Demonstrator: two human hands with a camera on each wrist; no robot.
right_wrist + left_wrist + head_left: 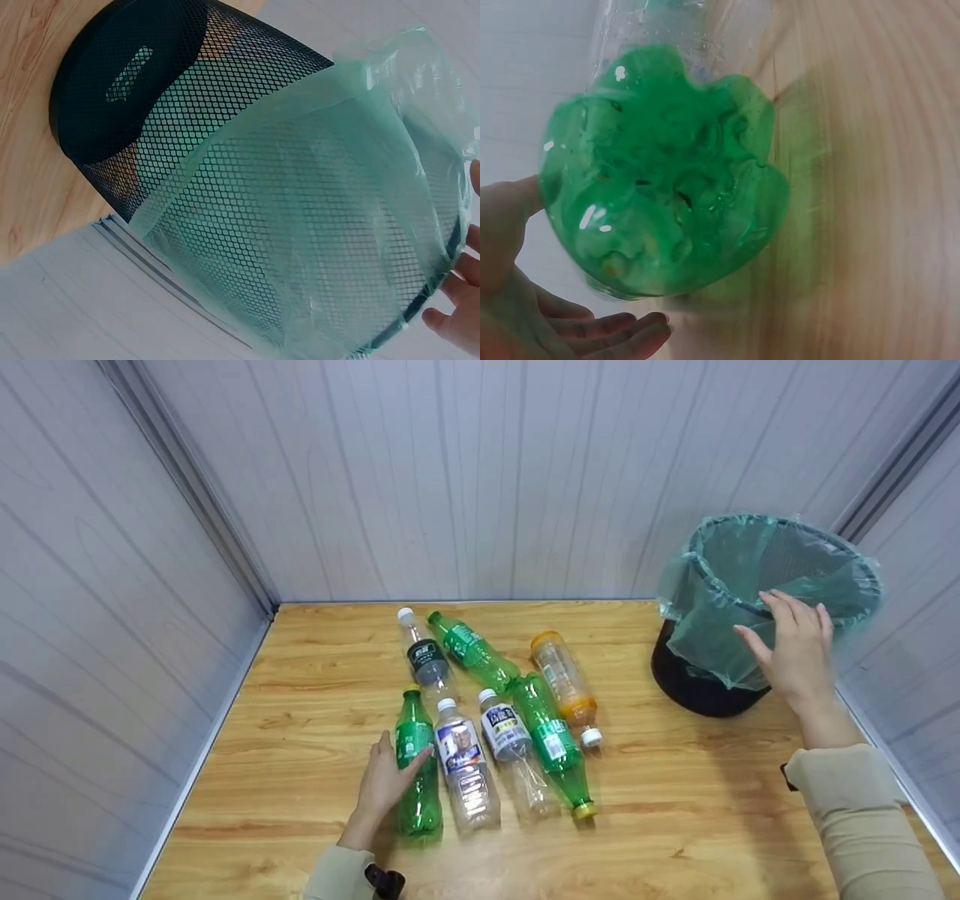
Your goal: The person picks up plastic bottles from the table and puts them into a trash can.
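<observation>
My left hand is beside a green plastic bottle lying on the wooden table. Its thumb reaches over the bottle and its fingers extend along the left side. The left wrist view shows the bottle's lobed green base close up, hiding part of the thumb, with the fingers loosely extended. At the right, my right hand hovers by the near rim of a black mesh wastebasket, fingers spread and holding nothing. A pale green bin liner covers the basket's upper part and folds over its rim.
Right of the left hand lie two clear labelled bottles and a green bottle with a yellow cap. Behind them are a dark-labelled clear bottle, another green bottle and an orange-tinted bottle. Pale panels enclose the table.
</observation>
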